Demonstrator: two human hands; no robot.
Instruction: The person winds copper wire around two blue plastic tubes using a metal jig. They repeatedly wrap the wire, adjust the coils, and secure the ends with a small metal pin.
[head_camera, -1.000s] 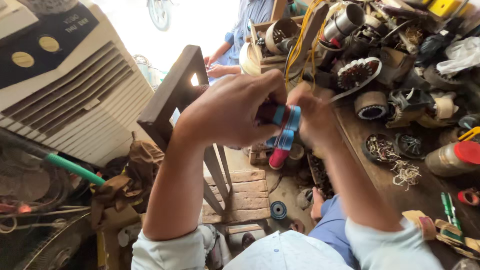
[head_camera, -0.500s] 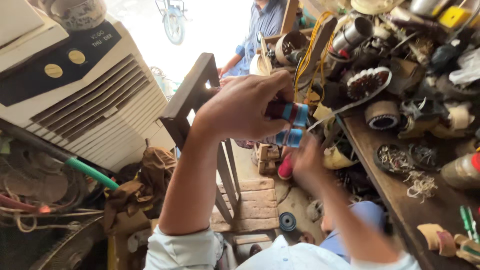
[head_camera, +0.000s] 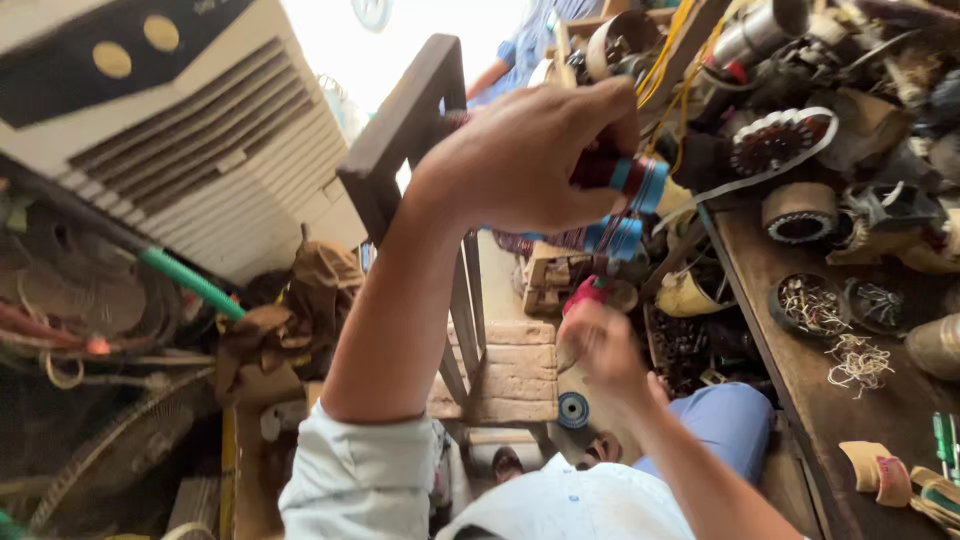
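our left hand (head_camera: 530, 160) is raised and closed round a dark red wound coil with blue tape bands (head_camera: 625, 195), which sticks out of the fist at three o'clock. at five o'clock, lower, our right hand (head_camera: 600, 345) is blurred; we cannot tell whether it is open. we judge the coil is being handled or inspected; any next move calls for a steady two-handed hold. at three o'clock runs a brown wooden counter (head_camera: 800, 380) with round metal motor stators (head_camera: 798, 212); at nine o'clock stands a white slatted air cooler (head_camera: 190, 150).
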